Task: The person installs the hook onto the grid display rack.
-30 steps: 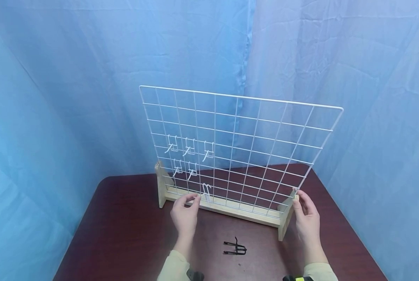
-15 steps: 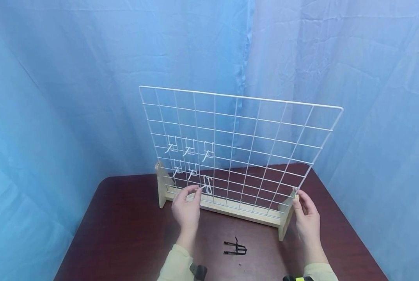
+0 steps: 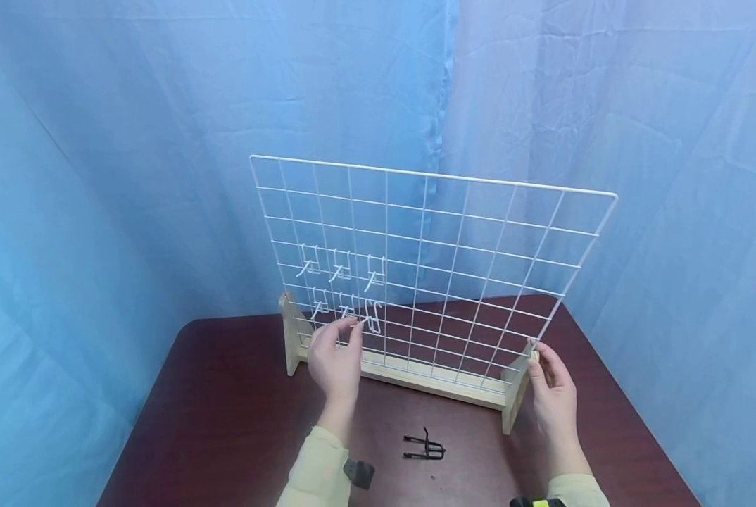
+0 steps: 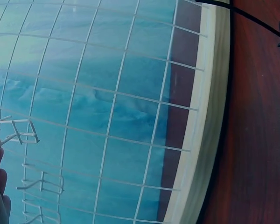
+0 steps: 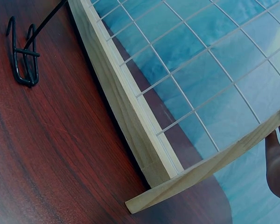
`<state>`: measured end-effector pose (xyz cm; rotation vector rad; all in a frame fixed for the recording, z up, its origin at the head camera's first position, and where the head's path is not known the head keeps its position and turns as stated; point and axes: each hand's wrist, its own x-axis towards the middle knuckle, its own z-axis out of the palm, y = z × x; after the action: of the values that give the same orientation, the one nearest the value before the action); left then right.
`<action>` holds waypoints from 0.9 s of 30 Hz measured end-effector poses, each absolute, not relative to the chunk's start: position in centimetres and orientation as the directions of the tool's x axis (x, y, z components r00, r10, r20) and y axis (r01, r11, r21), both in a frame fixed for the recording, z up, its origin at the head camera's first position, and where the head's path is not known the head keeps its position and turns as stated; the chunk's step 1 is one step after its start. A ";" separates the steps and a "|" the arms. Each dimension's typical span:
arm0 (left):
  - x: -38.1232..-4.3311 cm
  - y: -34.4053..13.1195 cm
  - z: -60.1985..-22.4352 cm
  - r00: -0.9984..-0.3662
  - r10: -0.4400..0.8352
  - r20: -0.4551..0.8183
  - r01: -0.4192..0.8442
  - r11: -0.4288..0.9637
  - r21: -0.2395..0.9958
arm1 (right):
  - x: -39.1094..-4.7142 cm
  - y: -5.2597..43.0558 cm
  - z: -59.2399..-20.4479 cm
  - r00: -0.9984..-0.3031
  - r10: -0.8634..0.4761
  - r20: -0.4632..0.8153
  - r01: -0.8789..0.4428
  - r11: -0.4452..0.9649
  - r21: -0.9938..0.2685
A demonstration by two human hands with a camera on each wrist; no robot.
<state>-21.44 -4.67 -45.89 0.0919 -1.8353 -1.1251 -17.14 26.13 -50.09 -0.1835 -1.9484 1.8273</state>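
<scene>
A white wire grid panel (image 3: 454,246) stands upright in a wooden stand (image 3: 416,380). My left hand (image 3: 336,359) pinches the prong of a white wire hook (image 3: 373,320) in front of the lower left part of the grid; whether its bent tops touch a wire I cannot tell. Several white hooks hang nearby in two rows, among them an upper one (image 3: 374,273) and a lower one (image 3: 319,306). At the right end my right hand (image 3: 554,384) grips the stand's wooden side piece (image 3: 516,401), thumb in front.
A black wire hook (image 3: 425,448) lies on the dark red-brown table (image 3: 226,415) in front of the stand. Blue curtains (image 3: 162,141) surround the table at the back and sides.
My left hand has risen with the white hook, from near the stand's base bar to beside the lower row of hooks. The right hand stays on the side piece.
</scene>
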 end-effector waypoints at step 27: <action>-22.3 -3.7 -45.8 -0.403 -0.378 0.834 0.430 0.726 0.537 | -18.0 27.0 -51.8 -0.887 0.403 0.223 -0.215 0.065 -0.974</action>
<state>-22.29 -3.67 -45.81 -0.0409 -1.7818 -0.8763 -18.00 27.03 -51.84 -0.1867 -1.9105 1.8742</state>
